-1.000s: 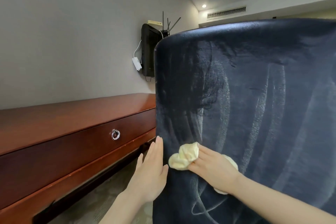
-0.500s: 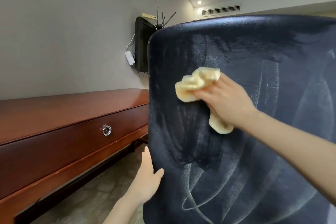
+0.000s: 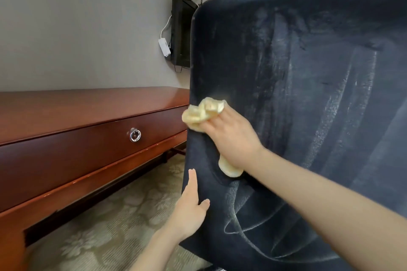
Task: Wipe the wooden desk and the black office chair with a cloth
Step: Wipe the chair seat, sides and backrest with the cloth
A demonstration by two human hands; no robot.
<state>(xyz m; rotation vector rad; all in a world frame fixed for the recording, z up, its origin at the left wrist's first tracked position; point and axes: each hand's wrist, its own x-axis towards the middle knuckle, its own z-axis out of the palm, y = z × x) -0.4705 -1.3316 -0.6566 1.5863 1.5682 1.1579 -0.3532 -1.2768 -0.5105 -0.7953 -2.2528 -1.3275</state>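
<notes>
Head view shows one black office chair (image 3: 308,72), its backrest filling the right side and marked with pale streaks. My right hand (image 3: 231,138) grips the one yellow cloth (image 3: 202,113), bunched, and presses it against the backrest near its left edge. My left hand (image 3: 189,211) lies flat, fingers straight, on that edge lower down. One wooden bench (image 3: 77,105) stands to the left, with one ring pull (image 3: 135,134) on its drawer.

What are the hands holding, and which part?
The right hand grips the yellow cloth by its bunched middle. The left hand holds nothing; it rests flat against the black chair.
</notes>
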